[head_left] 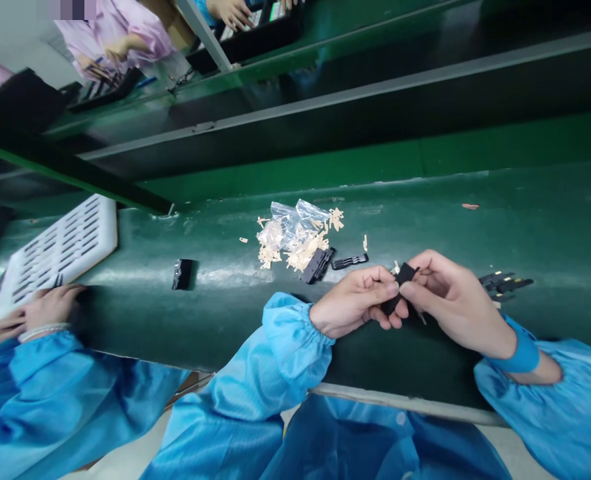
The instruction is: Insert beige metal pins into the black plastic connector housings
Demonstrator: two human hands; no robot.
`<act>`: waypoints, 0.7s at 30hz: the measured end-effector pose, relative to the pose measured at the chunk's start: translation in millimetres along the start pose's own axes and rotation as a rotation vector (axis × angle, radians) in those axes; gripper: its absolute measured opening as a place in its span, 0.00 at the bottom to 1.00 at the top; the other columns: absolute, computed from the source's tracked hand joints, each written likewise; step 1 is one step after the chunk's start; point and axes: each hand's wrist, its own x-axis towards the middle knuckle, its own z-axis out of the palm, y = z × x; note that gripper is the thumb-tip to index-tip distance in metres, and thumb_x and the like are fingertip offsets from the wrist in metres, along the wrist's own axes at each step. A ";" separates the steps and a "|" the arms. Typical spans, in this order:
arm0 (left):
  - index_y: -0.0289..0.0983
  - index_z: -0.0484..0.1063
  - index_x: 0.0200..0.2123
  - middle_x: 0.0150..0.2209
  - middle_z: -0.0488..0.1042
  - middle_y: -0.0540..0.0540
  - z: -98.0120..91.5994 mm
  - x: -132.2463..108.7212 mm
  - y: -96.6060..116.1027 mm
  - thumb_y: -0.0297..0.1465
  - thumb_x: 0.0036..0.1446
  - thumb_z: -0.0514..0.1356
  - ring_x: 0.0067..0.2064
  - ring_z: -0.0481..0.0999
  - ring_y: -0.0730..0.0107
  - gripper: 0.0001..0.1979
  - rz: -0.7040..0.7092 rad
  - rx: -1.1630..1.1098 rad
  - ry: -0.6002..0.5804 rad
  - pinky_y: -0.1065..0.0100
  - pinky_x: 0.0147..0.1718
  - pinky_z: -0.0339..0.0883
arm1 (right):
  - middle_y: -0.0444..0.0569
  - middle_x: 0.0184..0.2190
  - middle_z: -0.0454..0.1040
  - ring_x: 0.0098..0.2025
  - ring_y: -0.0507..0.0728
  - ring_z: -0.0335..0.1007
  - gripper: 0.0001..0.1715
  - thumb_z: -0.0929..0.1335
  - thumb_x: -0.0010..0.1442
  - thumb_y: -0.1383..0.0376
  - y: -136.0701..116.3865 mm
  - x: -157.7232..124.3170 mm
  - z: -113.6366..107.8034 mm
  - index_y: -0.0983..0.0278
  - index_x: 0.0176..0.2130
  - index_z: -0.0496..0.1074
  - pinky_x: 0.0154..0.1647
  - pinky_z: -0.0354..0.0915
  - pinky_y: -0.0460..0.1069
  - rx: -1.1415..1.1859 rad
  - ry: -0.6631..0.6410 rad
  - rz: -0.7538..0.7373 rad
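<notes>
Between my hands is a small black plastic part (398, 291), held above the green bench. My left hand (363, 300) grips its left side, thumb on top and fingers curled beneath. From the right, my right hand (445, 297) pinches the same part with thumb and forefinger. A thin piece sticks out below the right fingertips; I cannot make out what it is. Left of my hands lie a black slotted block (317, 265) and a narrow black strip (349, 262). Several black pieces with gold-coloured tips (505, 285) lie partly behind my right hand.
Clear plastic bags (295, 223) lie among a pile of small cream-coloured pieces (308, 252). Further left is another black block (182, 274). A co-worker's hands (43, 310) are beside a white slotted tray (70, 243). A green beam (100, 175) and a raised shelf border the bench; people work behind.
</notes>
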 end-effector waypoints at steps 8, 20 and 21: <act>0.35 0.68 0.35 0.28 0.76 0.50 -5.2 -0.7 -1.3 0.45 0.55 0.73 0.24 0.76 0.81 0.23 -0.031 -0.080 -0.036 0.83 0.22 0.69 | 0.46 0.26 0.76 0.26 0.52 0.70 0.19 0.71 0.68 0.49 0.4 0.8 -7.7 0.61 0.40 0.70 0.25 0.68 0.46 -0.020 -0.094 -0.007; 0.35 0.68 0.36 0.27 0.75 0.51 -1.8 -1.7 0.8 0.45 0.56 0.73 0.23 0.73 0.82 0.23 -0.010 -0.031 0.049 0.82 0.22 0.67 | 0.48 0.33 0.78 0.31 0.55 0.76 0.19 0.76 0.61 0.46 -6.1 1.4 -9.6 0.58 0.38 0.77 0.34 0.75 0.50 -0.156 0.321 -0.186; 0.35 0.68 0.35 0.27 0.75 0.51 -1.6 -1.6 0.9 0.45 0.56 0.73 0.23 0.73 0.82 0.23 -0.007 -0.020 0.050 0.82 0.21 0.67 | 0.48 0.33 0.78 0.31 0.55 0.76 0.19 0.76 0.61 0.47 -5.5 1.4 -9.6 0.58 0.38 0.77 0.34 0.75 0.50 -0.159 0.318 -0.187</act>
